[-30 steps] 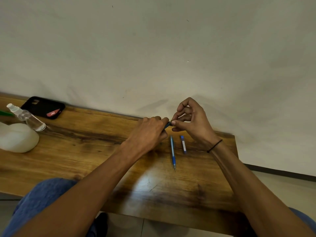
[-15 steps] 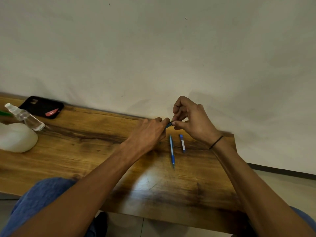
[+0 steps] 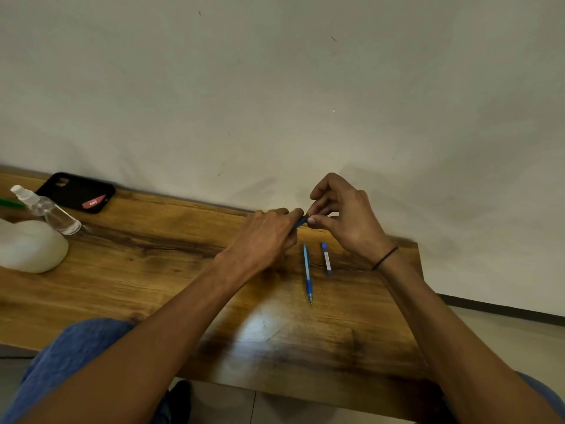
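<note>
The table (image 3: 153, 286) is running along the wall (image 3: 275, 102). Nothing resting on it is sitting anywhere different from half a second ago. The jug (image 3: 30, 246) is standing at the far left, the phone (image 3: 76, 192) is lying flat against the wall, and the bottle (image 3: 50, 212) is lying tilted between them, just beside the jug.

The left hand (image 3: 263, 237) is hovering in the same spot as before, its fingers curling round the pen (image 3: 301, 222) and hiding most of the barrel. The right hand (image 3: 348, 218) is also staying put, but its grip is looking tighter than a second ago. Then the index finger was arching high above the thumb. Now thumb and index finger are pinching together at the pen's exposed end, with the other fingers curling loosely above. A thin black band (image 3: 384, 257) is circling the right wrist.

The spare pen (image 3: 307, 272) is lying on the table just below the hands, its point toward the person. The tube (image 3: 326, 258) is lying just beside it on the right, parallel and apart. Neither is shifting.

The pen is hanging in the air between the two hands, over the table's far edge and close to the wall. Only a short dark blue stretch is showing, slanting up to the right. It is ending in a small brass-coloured tip right at the right thumb and fingertip.
</note>
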Available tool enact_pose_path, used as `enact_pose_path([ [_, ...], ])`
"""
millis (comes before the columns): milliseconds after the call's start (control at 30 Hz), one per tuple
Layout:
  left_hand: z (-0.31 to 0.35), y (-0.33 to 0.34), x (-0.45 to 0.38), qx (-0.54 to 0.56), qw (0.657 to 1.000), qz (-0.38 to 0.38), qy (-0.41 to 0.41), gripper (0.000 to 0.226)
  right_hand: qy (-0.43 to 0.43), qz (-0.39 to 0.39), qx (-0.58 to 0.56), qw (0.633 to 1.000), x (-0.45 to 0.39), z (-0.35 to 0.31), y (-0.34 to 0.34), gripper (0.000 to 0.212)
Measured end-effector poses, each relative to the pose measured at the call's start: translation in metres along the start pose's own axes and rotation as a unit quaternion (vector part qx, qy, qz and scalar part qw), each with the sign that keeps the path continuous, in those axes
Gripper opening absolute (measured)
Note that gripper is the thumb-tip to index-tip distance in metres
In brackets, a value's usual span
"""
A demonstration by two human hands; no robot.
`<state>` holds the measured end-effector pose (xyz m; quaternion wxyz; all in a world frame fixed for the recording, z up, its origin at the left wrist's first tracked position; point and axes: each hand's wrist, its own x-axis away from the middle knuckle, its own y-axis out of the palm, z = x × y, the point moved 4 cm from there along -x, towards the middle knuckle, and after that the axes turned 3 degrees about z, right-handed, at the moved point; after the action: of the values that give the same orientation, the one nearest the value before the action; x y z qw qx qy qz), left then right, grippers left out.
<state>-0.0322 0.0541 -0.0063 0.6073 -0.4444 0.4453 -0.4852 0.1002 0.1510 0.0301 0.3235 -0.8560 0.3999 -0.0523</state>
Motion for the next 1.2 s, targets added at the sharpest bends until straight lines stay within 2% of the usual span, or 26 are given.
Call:
enact_pose_path([
  [167, -0.006, -0.004, 0.001, 0.072, 0.997, 0.018, -0.013, 0.023, 0.041, 0.031, -0.051, 0.997, 0.002, 0.009, 0.005, 0.043],
  [300, -0.013, -0.010, 0.002, 0.129, 0.991, 0.034, -0.025, 0.021, 0.062, 0.050, -0.018, 0.997, 0.005, 0.025, 0.015, 0.028],
  [467, -0.021, -0.018, 0.000, 0.166, 0.984, 0.052, -0.038, 0.019, 0.041, -0.029, 0.077, 0.996, 0.019, 0.041, 0.056, 0.022],
  [567, -0.022, -0.019, 0.002, 0.174, 0.983, 0.057, -0.036, 0.015, -0.002, -0.074, 0.145, 0.987, 0.028, 0.043, 0.080, 0.029],
  [700, -0.022, -0.019, 0.002, 0.168, 0.984, 0.047, -0.039, 0.015, -0.018, -0.130, 0.215, 0.968, 0.037, 0.046, 0.102, 0.040],
  [833, -0.023, -0.018, 0.002, 0.173, 0.983, 0.041, -0.045, 0.015, -0.050, -0.148, 0.257, 0.954, 0.041, 0.043, 0.112, 0.021],
  [1000, -0.023, -0.017, 0.003, 0.177, 0.983, 0.044, -0.037, 0.013, -0.084, -0.149, 0.298, 0.939, 0.044, 0.048, 0.121, 0.024],
  [1100, -0.022, -0.016, 0.003, 0.173, 0.984, 0.039, -0.036, 0.012, -0.087, -0.141, 0.272, 0.948, 0.043, 0.047, 0.116, 0.015],
  [1200, -0.023, -0.015, 0.002, 0.167, 0.985, 0.039, -0.034, 0.011, -0.038, -0.100, 0.183, 0.977, 0.033, 0.048, 0.099, 0.011],
])
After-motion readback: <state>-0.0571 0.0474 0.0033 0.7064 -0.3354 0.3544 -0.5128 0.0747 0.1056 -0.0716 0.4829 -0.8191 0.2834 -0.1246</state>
